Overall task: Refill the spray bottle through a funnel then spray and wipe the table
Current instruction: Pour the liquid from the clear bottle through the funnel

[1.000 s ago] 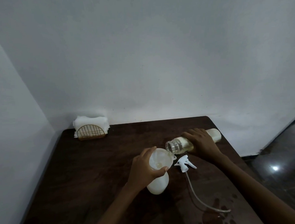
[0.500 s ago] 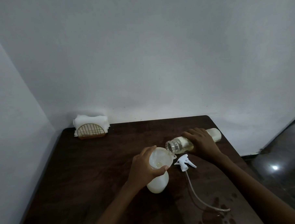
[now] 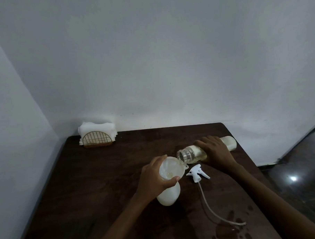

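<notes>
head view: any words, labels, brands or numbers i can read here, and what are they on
No text can be read in this view.
On the refill bottle: a pale patch at its far end, perhaps a label; nothing legible.
On the spray bottle, funnel and sprayer: plain white, no marks show.
On the napkin holder: bare wire, no sign.

plain home or eatery corner: dark wooden table (image 3: pixel 105 175), napkin holder (image 3: pixel 97 138), bare white walls (image 3: pixel 168 64)
</notes>
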`<action>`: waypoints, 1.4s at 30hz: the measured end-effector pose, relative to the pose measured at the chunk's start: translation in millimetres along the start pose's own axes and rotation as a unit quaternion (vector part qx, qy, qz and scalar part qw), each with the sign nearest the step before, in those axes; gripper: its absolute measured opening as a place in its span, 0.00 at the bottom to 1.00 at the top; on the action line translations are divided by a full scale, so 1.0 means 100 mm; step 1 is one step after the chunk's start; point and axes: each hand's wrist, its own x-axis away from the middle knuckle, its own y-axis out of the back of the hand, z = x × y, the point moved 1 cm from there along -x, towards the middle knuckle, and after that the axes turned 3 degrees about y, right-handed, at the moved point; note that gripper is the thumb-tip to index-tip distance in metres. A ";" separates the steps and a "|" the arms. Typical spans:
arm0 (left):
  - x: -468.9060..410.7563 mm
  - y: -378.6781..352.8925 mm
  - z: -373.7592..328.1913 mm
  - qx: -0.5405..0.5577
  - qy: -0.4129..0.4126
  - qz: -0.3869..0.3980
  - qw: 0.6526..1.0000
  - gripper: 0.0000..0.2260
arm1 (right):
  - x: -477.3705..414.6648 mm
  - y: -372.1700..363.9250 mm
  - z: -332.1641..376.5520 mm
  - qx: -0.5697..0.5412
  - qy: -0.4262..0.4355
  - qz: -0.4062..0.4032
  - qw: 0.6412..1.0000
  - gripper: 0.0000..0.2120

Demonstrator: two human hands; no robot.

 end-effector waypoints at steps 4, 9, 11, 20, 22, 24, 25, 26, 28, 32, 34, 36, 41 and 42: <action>0.00 0.00 -0.01 0.003 0.001 0.000 1.000 0.40 | 0.00 0.00 0.00 0.001 0.002 -0.003 1.000 0.29; 0.00 0.00 -0.01 -0.005 -0.002 -0.004 1.000 0.40 | 0.00 0.00 0.00 0.006 0.001 -0.004 1.000 0.28; 0.00 -0.01 -0.01 -0.006 0.000 -0.002 1.000 0.40 | 0.00 0.00 0.00 0.007 0.001 -0.005 1.000 0.29; 0.01 -0.02 -0.01 0.000 0.004 0.001 1.000 0.40 | 0.01 0.01 0.02 0.001 0.003 -0.009 1.000 0.26; 0.01 -0.02 -0.01 0.000 0.005 0.002 1.000 0.40 | 0.01 0.02 0.01 0.001 0.000 -0.008 1.000 0.26; 0.01 -0.01 -0.01 0.002 0.006 0.001 1.000 0.40 | 0.01 0.02 0.01 0.002 -0.002 -0.008 1.000 0.26; 0.01 -0.01 -0.01 0.002 0.005 0.000 1.000 0.40 | 0.01 0.02 0.01 0.001 -0.002 -0.007 1.000 0.26; 0.01 -0.01 -0.01 0.003 0.003 0.000 1.000 0.40 | 0.01 0.02 0.02 0.001 -0.001 -0.008 1.000 0.26; 0.01 0.00 -0.02 0.003 0.002 0.000 1.000 0.40 | 0.01 0.03 0.02 -0.001 0.002 -0.011 1.000 0.27; 0.01 0.00 -0.02 0.005 0.003 0.001 1.000 0.40 | 0.00 0.05 0.03 0.005 0.005 -0.015 1.000 0.29; 0.01 0.00 -0.02 0.004 0.005 0.001 1.000 0.41 | 0.00 0.04 0.04 0.008 0.005 -0.015 1.000 0.30; 0.01 0.00 -0.02 0.005 0.006 0.002 1.000 0.41 | 0.00 0.04 0.04 0.008 0.003 -0.016 1.000 0.29; 0.00 0.00 0.00 0.005 0.008 0.004 1.000 0.40 | -0.01 0.01 0.03 0.005 0.001 -0.007 1.000 0.29; 0.00 0.00 0.00 0.005 0.009 0.004 1.000 0.40 | -0.01 0.01 0.03 0.005 0.000 -0.005 1.000 0.29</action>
